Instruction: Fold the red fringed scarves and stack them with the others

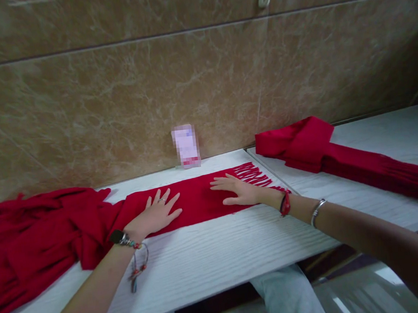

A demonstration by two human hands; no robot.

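Observation:
A red fringed scarf point(198, 200) lies stretched flat across the white table point(212, 260), its fringe at the right end. My left hand point(157, 214) rests flat on the scarf's left part, fingers spread, open. My right hand point(237, 189) lies flat on the scarf just left of the fringe, fingers stretched out, open. Neither hand grips anything. The scarf's left end runs into a bunched heap of red cloth point(34, 239).
A second red scarf point(328, 156), folded, lies on the adjoining white table at the right. A small pink card point(186, 146) leans against the brown marble wall behind the scarf. The table's front edge is near my knees.

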